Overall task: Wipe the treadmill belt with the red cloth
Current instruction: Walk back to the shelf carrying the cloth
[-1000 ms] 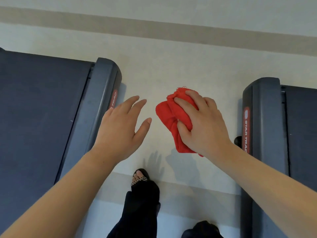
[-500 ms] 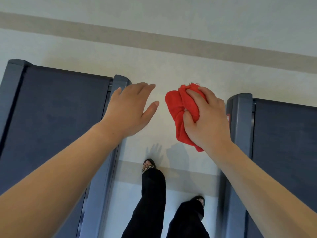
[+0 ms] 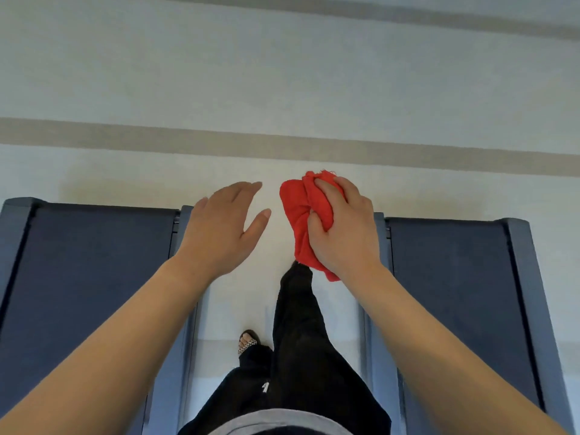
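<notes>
With the treadmill ends now nearer, right hand [image 3: 343,233] grips bunched red cloth [image 3: 298,221], left hand [image 3: 219,229] spread empty; belt [image 3: 448,277] unwiped.

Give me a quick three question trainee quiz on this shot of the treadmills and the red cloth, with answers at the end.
1. True or false: the red cloth is pressed flat on a treadmill belt.
2. Which hand grips the cloth? A) left B) right C) both
3. Fill in: the person stands on the floor between two ____.

Key
1. False: it is bunched in the right hand, held above the pale floor between the left belt and the right belt.
2. B: the left hand is open and empty.
3. treadmills
</notes>
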Action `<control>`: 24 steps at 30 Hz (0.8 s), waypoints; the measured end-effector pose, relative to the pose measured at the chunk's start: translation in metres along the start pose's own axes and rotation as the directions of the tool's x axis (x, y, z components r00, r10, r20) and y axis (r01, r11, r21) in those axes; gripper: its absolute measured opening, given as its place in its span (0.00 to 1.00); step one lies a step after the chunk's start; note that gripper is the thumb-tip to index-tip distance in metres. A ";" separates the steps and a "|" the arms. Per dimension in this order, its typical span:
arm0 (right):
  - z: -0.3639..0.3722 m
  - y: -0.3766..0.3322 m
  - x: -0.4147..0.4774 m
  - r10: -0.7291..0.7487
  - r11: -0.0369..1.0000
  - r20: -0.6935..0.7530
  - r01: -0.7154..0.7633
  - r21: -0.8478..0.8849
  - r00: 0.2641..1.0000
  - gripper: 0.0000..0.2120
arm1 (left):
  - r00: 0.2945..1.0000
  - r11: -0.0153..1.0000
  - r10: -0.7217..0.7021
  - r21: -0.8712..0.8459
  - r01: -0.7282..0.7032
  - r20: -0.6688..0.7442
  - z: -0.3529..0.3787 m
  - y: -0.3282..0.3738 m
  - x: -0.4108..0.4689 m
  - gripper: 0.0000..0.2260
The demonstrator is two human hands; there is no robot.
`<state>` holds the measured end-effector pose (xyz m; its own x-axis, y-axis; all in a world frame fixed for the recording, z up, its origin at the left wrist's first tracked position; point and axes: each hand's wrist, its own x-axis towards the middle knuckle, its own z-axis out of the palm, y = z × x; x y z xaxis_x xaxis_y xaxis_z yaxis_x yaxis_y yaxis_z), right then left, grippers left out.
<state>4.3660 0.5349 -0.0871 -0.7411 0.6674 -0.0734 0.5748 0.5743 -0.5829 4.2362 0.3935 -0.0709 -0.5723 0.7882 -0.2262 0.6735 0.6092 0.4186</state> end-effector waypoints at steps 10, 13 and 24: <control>-0.049 0.016 0.129 -0.009 0.999 0.052 0.007 0.036 0.999 0.24 | 0.997 0.999 -0.043 0.027 0.045 -0.068 -0.057 0.042 0.142 0.24; -0.057 0.010 0.175 -0.068 0.998 0.080 0.069 -0.010 0.995 0.24 | 0.991 0.996 -0.094 -0.009 0.093 -0.100 -0.068 0.038 0.170 0.25; -0.020 -0.058 0.374 -0.181 0.978 0.200 0.198 -0.068 0.963 0.24 | 0.952 0.961 -0.266 -0.121 0.250 -0.151 -0.117 -0.050 0.309 0.24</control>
<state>4.0628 0.7604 -0.0643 -0.8872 0.4435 -0.1270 0.4388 0.7261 -0.5293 3.9711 0.5962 -0.0582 -0.7948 0.5749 -0.1945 0.4476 0.7717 0.4518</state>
